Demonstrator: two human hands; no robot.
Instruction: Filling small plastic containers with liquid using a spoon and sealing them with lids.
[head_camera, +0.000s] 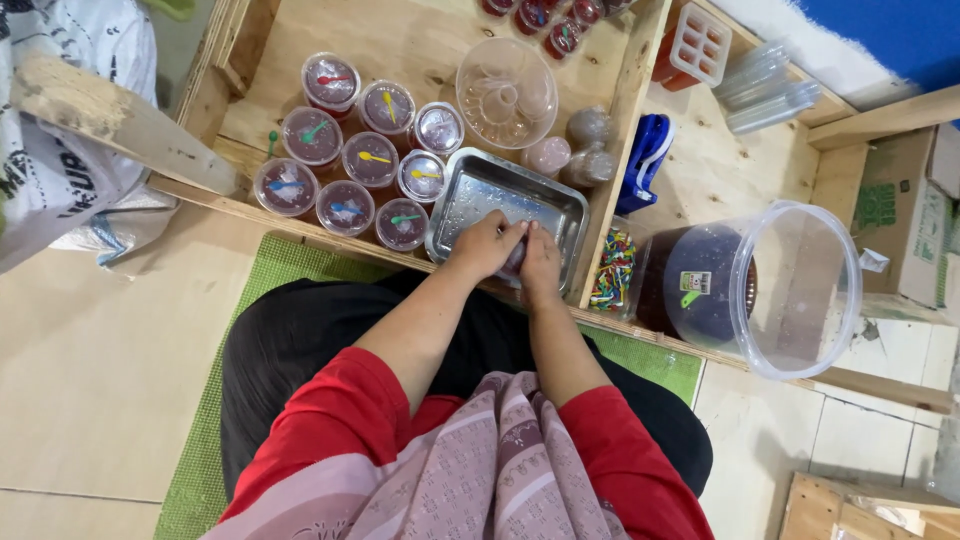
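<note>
Left hand: the left hand (487, 243) was over the near edge of the metal tray (478, 195), its fingers curled down around a small cup (516, 258) that was mostly hidden between both hands.
Right hand: the right hand (541, 262) was pressed against the same cup from the other side, touching the left hand; its fingers were bent and closed on the cup.
Small cup: only a dark, reddish part of it showed between the hands, at the near right corner of the tray. I could not tell if it had a lid.
Metal tray: a rectangular silver tray, lying on the wooden surface (410, 40) inside a low wooden frame.
Filled cups: to the left of the tray stood a group of sealed cups (371, 158) with dark red content, each with a small coloured spoon on the lid, standing close together in rows.
Clear bowl: a round transparent bowl (506, 92) stood just behind the tray.
Large container: to the right, outside the frame, a big clear container (800, 290) lay on its side with a dark liquid jar inside.
Coloured spoons: a pile of small coloured spoons (614, 270) lay between the frame and the container.
Person: sat on a green mat (200, 470), in red sleeves.
</note>
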